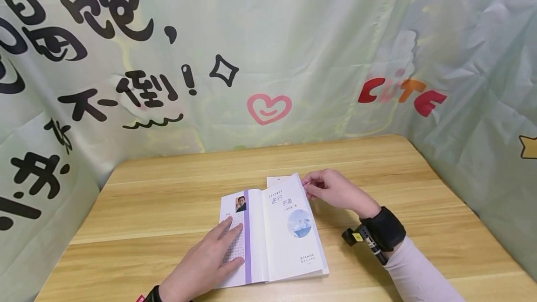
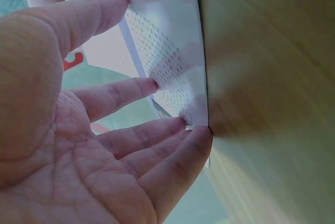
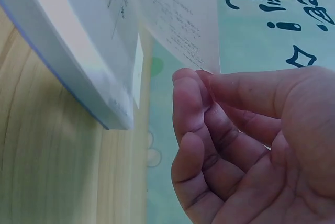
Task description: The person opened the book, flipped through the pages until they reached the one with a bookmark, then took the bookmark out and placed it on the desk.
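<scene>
An open book [image 1: 289,241] lies on the table, its title page on the right and the cover flap with a portrait photo and a purple stripe on the left. My left hand [image 1: 205,257] rests on that flap with fingers spread; in the left wrist view its fingertips touch the printed text [image 2: 162,51]. At the upper right corner, my right hand [image 1: 335,190] pinches a page between thumb and forefinger. The right wrist view shows this lifted page [image 3: 178,14] standing away from the thick block of pages [image 3: 78,51]. A white card [image 1: 274,180] sticks out behind the book's top edge.
The wooden table [image 1: 168,199] carries the book near its front middle. A pale printed cloth [image 1: 319,50] hangs behind and beside it. A black strap with a small device [image 1: 383,229] sits on the right wrist.
</scene>
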The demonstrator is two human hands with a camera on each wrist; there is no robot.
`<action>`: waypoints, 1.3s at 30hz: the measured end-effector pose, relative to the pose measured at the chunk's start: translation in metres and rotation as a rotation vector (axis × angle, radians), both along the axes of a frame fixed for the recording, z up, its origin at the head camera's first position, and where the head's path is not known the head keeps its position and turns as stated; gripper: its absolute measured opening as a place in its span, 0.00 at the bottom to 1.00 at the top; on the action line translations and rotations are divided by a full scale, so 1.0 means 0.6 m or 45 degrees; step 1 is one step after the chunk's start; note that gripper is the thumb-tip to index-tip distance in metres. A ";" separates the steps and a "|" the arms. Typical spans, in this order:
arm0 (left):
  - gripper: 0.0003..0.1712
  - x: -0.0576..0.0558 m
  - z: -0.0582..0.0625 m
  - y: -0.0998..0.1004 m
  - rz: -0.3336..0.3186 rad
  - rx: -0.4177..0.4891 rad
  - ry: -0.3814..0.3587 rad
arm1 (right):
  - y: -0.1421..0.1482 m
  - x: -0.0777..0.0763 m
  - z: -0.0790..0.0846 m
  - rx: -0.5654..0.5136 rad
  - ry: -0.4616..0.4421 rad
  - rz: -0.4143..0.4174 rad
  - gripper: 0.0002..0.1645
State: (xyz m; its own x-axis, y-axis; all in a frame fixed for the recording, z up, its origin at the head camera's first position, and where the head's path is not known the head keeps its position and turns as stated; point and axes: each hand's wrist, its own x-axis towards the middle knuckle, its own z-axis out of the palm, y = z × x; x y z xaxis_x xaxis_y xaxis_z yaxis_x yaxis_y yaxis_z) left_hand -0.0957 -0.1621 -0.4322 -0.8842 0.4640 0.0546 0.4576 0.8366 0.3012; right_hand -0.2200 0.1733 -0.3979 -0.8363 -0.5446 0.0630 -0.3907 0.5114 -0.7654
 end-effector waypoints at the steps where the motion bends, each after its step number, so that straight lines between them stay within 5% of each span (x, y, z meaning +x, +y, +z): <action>1: 0.38 0.000 0.000 0.000 -0.001 0.001 0.001 | 0.000 0.001 0.001 0.000 0.006 0.009 0.09; 17: 0.37 -0.004 0.000 -0.001 0.014 -0.019 -0.053 | -0.008 0.012 0.017 0.024 0.102 0.034 0.11; 39: 0.36 -0.003 0.006 0.001 0.020 -0.031 -0.026 | -0.030 0.029 0.025 -0.002 0.079 0.113 0.07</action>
State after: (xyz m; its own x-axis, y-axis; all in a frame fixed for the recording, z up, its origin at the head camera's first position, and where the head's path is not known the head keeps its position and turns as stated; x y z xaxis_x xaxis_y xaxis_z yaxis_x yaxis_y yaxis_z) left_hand -0.0974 -0.1617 -0.4284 -0.8922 0.4510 0.0252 0.4382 0.8508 0.2900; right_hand -0.2025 0.1551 -0.3829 -0.7793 -0.6162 0.1141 -0.4810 0.4713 -0.7392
